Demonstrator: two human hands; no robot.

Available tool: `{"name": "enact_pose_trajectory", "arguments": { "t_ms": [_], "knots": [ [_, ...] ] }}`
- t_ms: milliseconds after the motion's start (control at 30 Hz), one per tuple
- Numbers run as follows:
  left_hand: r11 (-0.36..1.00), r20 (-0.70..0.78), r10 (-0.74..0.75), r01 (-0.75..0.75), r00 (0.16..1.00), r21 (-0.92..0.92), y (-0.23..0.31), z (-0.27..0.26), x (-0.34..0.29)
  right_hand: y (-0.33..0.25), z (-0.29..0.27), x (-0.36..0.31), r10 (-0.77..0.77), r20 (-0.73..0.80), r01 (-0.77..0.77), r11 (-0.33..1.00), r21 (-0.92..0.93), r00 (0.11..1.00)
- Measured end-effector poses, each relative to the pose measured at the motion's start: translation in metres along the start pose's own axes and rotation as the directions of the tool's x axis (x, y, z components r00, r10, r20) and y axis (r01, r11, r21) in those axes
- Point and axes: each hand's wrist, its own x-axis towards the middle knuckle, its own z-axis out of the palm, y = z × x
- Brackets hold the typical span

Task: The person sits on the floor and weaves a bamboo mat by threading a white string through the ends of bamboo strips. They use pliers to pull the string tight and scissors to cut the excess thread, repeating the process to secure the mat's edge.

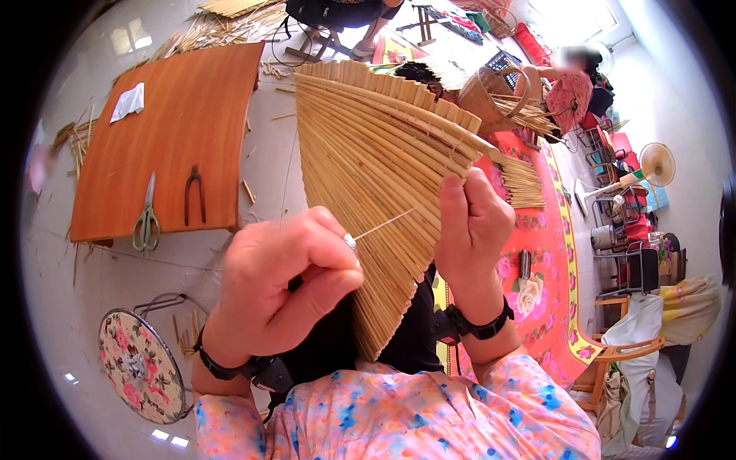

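Observation:
A fan-shaped panel of pale yellow stalks (360,153), laid side by side and stitched together, stands tilted before my chest. My right hand (477,222) is closed on its right edge, thumb on the near face. At the panel's middle, my left hand (295,268) is closed in a pinch. A silver thimble (350,241) shows at its fingers. From there a thin straight needle (387,222) runs to the stalks; where its tip ends is hard to make out. A fine dark thread (290,165) stretches up from behind my left hand.
At the left, a brown table (169,115) carries green-handled scissors (146,218), dark tongs (195,195) and a white tissue (128,103). A floral round stool (140,366) stands below. To the right lie a red floral mat (537,268), a basket (487,100) and a fan (656,165). Another person (571,92) sits beyond.

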Motion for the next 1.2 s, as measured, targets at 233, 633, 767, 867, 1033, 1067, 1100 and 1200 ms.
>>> {"name": "enact_pose_trajectory", "arguments": {
  "t_ms": [233,633,767,867,1033,1067,1100,1200],
  "knots": [
    [0.955,-0.009,-0.281,0.279,0.96,-0.106,0.013,-0.005,-0.002,0.004,0.004,0.005,-0.046,-0.002,0.046,0.999,0.024,0.999],
    [0.901,-0.239,-0.33,0.38,0.913,0.208,0.068,-0.016,-0.016,0.009,-0.044,-0.03,-0.164,-0.154,0.197,0.952,0.233,0.974],
    [0.963,-0.283,-0.206,0.245,0.937,0.109,0.095,-0.027,-0.017,-0.011,-0.043,-0.055,-0.194,0.309,0.06,0.916,0.396,0.931],
    [0.972,-0.251,-0.177,0.209,0.952,0.105,0.12,-0.027,-0.011,-0.024,-0.028,-0.078,-0.226,0.495,0.019,0.921,0.389,0.839],
    [0.987,-0.155,-0.158,0.157,0.975,-0.016,0.156,-0.034,0.0,-0.046,-0.003,-0.092,-0.208,0.574,-0.031,0.925,0.378,0.792],
    [0.98,-0.215,-0.167,0.139,0.962,-0.141,0.166,-0.016,0.005,-0.043,0.007,-0.095,-0.186,0.595,-0.073,0.921,0.384,0.782],
    [0.981,-0.219,-0.136,0.102,0.966,-0.164,0.167,-0.013,0.009,-0.043,0.018,-0.099,-0.192,0.537,-0.047,0.915,0.4,0.822],
    [0.993,-0.275,-0.057,0.027,0.96,-0.112,0.183,-0.008,0.013,-0.061,0.059,-0.111,-0.262,0.452,-0.009,0.858,0.514,0.853]
  ]
}}
